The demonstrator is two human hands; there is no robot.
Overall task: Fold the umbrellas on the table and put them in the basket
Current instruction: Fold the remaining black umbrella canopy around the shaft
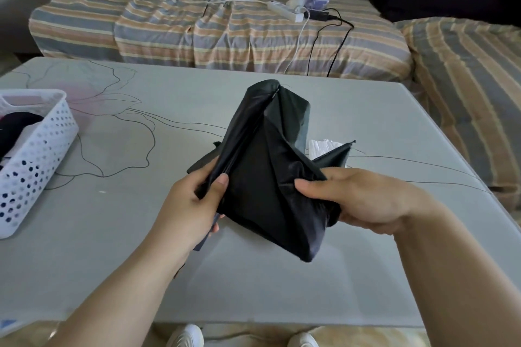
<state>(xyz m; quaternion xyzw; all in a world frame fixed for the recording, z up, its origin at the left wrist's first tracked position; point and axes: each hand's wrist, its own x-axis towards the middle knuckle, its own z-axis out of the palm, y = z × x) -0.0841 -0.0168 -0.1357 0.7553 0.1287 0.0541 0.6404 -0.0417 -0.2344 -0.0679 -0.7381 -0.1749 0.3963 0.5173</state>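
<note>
Looking down from my head, I hold a black umbrella (270, 166) above the grey table (366, 276), its loose cloth bunched and not yet rolled: my left hand (191, 205) pinches a fold along one rib, and my right hand (363, 200) has its fingers (310, 186) curled round the cloth on the other side. I judge I am mid-fold, gathering the flaps. Next I should wrap them tight round the shaft, then carry the bundle left to the white basket (36, 160), where something dark already lies.
</note>
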